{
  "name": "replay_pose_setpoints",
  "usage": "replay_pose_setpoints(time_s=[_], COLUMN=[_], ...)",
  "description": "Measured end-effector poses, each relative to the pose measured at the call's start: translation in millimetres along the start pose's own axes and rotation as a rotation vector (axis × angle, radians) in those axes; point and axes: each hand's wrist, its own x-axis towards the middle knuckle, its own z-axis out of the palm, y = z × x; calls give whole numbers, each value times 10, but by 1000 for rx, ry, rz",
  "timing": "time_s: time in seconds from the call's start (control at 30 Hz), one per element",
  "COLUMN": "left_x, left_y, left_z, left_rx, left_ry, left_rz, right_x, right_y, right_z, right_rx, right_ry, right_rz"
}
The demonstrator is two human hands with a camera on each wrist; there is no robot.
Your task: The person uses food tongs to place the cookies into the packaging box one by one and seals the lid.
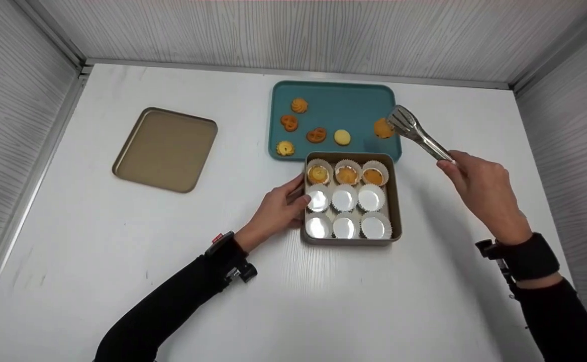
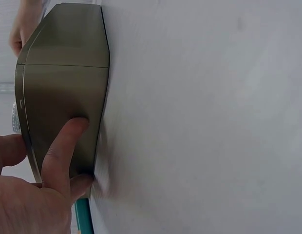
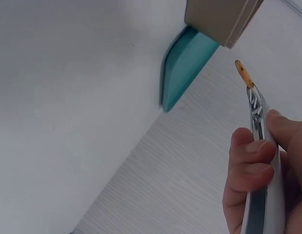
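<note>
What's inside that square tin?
The tin holds nine cups in three rows. Each cup in the far row has a cookie in it; the other six look empty. Whatever lies under the cups is hidden.

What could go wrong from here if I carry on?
The cookie could slip or crumble: the tongs in the right hand hold it in the air by its edge. The left hand has its thumb at the rim of the tin, next to an empty cup, so it might knock that cup askew.
</note>
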Motion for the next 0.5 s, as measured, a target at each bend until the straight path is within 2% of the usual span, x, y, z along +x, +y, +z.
replay_pose_setpoints(time_s=[0.5], left_x=[9], left_y=[8], left_z=[-2], left_rx=[26], left_ry=[11], left_rz=[-7], right_x=[-91], right_y=[-420], right_z=[27], right_rx=[150], right_ry=[-196], right_rz=[-5])
